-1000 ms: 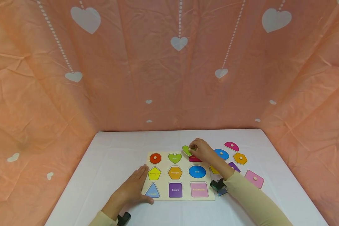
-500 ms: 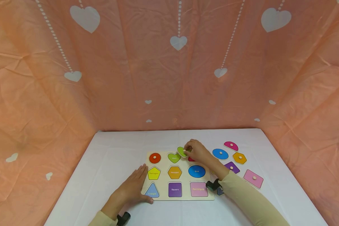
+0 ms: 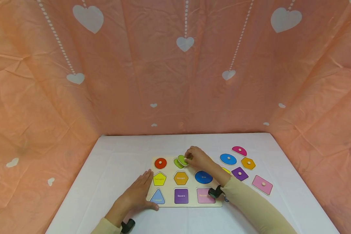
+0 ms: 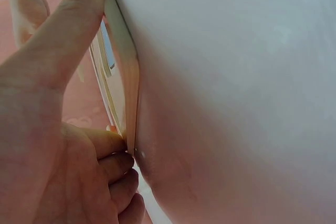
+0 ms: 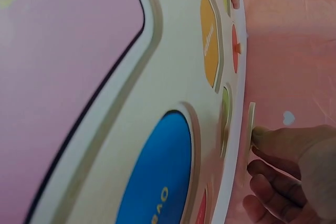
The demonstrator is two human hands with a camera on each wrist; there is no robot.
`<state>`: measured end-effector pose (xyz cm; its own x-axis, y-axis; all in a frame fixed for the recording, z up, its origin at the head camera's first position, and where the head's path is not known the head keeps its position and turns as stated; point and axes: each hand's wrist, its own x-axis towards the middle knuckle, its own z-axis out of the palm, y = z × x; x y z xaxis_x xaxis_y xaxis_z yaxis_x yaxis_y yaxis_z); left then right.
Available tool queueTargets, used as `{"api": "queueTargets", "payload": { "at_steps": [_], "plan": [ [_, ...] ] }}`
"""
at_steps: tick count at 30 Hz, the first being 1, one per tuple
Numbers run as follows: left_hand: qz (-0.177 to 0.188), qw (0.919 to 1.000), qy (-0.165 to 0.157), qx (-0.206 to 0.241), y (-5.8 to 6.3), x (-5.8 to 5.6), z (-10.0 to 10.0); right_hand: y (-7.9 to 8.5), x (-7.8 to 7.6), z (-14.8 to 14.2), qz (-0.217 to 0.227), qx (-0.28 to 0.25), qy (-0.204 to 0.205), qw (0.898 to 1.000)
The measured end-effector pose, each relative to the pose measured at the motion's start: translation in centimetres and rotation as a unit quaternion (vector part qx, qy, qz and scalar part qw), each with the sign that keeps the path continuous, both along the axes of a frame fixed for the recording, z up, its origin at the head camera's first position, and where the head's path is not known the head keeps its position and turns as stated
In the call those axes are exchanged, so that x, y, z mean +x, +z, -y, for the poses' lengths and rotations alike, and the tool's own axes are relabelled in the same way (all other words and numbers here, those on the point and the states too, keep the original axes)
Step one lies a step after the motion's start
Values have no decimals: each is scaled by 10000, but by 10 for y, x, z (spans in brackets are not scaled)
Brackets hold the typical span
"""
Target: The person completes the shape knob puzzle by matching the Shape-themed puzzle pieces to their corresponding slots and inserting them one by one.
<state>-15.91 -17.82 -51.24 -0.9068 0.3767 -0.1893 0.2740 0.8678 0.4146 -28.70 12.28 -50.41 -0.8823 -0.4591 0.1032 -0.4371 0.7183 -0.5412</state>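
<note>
Right hand pinches green piece at board's twelve o'clock
Likely light, stiff; pinch its middle. Left hand straight-fingered at nine.

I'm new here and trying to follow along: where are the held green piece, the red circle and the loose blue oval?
Green piece [image 3: 181, 159]: head view, uncovered part of its face.
Red circle [image 3: 160, 162]: head view, knob at its middle.
Loose blue oval [image 3: 228, 158]: head view, knob at its middle.

board smooth, wood-look; green piece wood-look edge; backdrop creased cloth; table smooth, matt; sleeve matt cloth.
</note>
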Motion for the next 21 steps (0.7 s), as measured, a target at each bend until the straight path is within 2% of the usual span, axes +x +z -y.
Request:
{"api": "queueTargets", "payload": {
  "at_steps": [5, 11, 21],
  "plan": [
    [3, 10000, -8, -1, 0, 0, 0, 0, 0, 6, -95, 74, 110, 9999],
    [-11, 10000, 12, -1, -2, -1, 0, 2, 0, 13, 28, 123, 106, 9999],
    [-1, 10000, 15, -40, -2, -1, 0, -4, -2, 17, -43, 174, 269, 9995]
  ]
}}
